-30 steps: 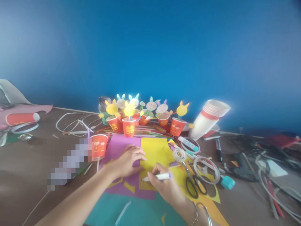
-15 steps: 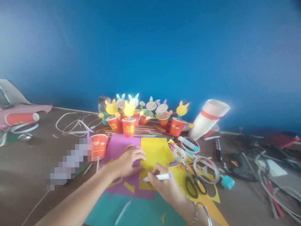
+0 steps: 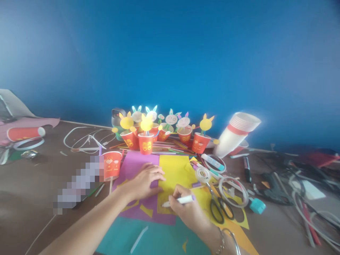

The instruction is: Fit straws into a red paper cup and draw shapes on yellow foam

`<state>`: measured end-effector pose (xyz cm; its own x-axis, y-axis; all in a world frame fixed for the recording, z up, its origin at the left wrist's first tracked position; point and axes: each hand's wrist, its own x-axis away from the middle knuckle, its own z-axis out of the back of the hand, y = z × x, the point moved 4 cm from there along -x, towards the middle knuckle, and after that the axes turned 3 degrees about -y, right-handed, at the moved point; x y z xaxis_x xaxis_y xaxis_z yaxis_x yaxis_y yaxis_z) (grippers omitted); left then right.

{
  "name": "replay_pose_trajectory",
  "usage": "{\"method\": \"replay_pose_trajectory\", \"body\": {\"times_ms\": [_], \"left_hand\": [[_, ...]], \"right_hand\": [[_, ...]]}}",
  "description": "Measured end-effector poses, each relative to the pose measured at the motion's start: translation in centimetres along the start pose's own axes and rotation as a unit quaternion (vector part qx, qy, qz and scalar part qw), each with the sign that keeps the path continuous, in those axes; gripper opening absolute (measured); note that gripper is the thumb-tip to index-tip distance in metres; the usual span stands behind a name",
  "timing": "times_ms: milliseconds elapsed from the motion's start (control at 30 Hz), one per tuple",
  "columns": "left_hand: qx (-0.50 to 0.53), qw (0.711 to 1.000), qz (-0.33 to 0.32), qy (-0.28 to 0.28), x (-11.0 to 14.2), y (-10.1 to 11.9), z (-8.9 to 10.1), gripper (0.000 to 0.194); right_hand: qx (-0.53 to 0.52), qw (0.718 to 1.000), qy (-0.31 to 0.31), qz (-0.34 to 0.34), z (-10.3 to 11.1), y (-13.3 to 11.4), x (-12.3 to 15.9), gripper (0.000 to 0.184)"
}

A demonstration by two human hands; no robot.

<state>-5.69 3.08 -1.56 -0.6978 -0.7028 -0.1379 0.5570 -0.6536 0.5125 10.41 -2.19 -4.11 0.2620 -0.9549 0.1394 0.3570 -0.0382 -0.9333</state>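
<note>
My right hand [image 3: 183,205] is closed around a white marker [image 3: 184,199] with a purple end. The marker's tip meets the lower part of a yellow paper sheet [image 3: 175,173]. My left hand [image 3: 147,180] lies flat, fingers stretched out, across the edge between a purple sheet [image 3: 135,159] and the yellow one. Yellow paper scraps [image 3: 146,211] rest on the purple sheet. Under them spreads a teal sheet [image 3: 159,235]. Black-handled scissors [image 3: 217,209] and a roll of clear tape [image 3: 203,174] lie right of my right hand.
Red paper cups [image 3: 146,145] with paper rabbit figures stand at the back against a blue wall [image 3: 170,63]. A leaning stack of white cups [image 3: 236,134] is at the right, near a glue gun [image 3: 276,191] and cables. Another red cup [image 3: 112,165] stands at left.
The marker and my right hand have shifted slightly to the right over the yellow sheet. My left hand stays in place.
</note>
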Motion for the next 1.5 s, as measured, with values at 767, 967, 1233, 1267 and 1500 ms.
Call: {"method": "replay_pose_trajectory", "body": {"times_ms": [767, 967, 1233, 1267, 1500], "left_hand": [[-0.001, 1.0, -0.003, 0.007, 0.03, 0.12, 0.18, 0.024], [-0.002, 1.0, -0.01, 0.011, 0.04, 0.01, 0.1, 0.023], [-0.001, 1.0, -0.005, 0.005, 0.08, -0.07, 0.04, 0.025], [-0.001, 1.0, -0.003, 0.003, 0.07, -0.06, 0.05, 0.026], [-0.004, 1.0, 0.0, -0.002, -0.05, 0.06, 0.2, 0.028]], "right_hand": [[-0.001, 1.0, -0.003, 0.015, 0.12, -0.27, 0.07, 0.027], [-0.01, 1.0, 0.022, 0.018, 0.12, 0.08, -0.09, 0.027], [0.014, 1.0, 0.002, 0.001, 0.04, -0.07, 0.05, 0.024], [0.02, 1.0, -0.001, 0.0, 0.04, -0.13, 0.06, 0.023], [0.025, 0.999, -0.018, 0.016, -0.03, -0.48, 0.2, 0.024]]}}
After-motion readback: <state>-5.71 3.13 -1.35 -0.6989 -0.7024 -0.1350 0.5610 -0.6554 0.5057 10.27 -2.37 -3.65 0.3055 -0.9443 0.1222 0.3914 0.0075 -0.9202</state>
